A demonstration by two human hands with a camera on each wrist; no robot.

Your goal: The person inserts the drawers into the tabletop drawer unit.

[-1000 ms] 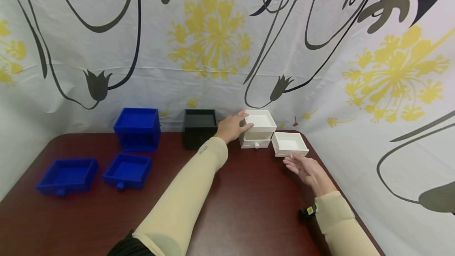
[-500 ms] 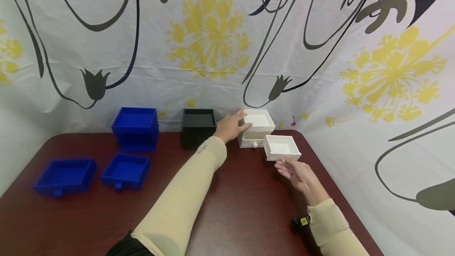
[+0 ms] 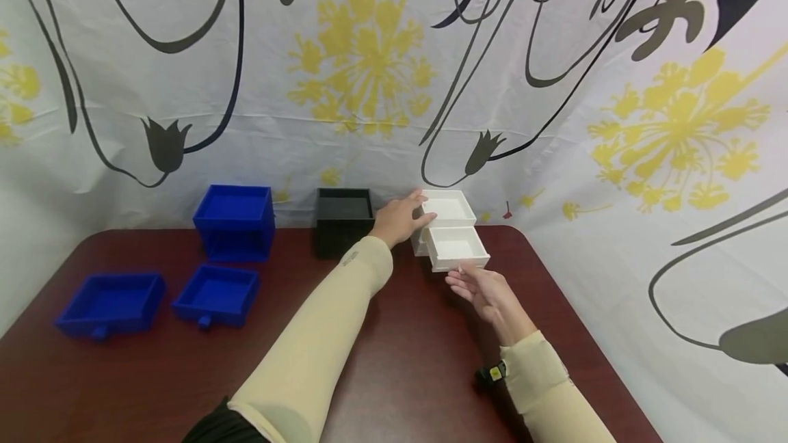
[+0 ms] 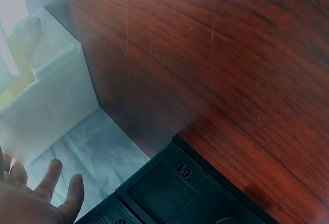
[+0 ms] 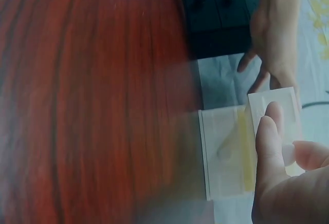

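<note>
A white drawer hangs just in front of the small white cabinet, close to its upper opening. My right hand pinches the round knob on the drawer's front between thumb and fingers. Below that opening, a lower drawer sits inside the cabinet. My left hand touches the cabinet's left side and top edge with spread fingers. In the left wrist view, fingertips show close beside the cabinet's white wall.
A black cabinet stands left of the white one, near my left hand. Farther left is a blue cabinet with open compartments. Two blue drawers lie on the dark red table. A patterned cloth hangs behind.
My right hand has carried the white drawer leftward from right of the cabinet to in front of its upper opening. My left hand stays on the cabinet.
</note>
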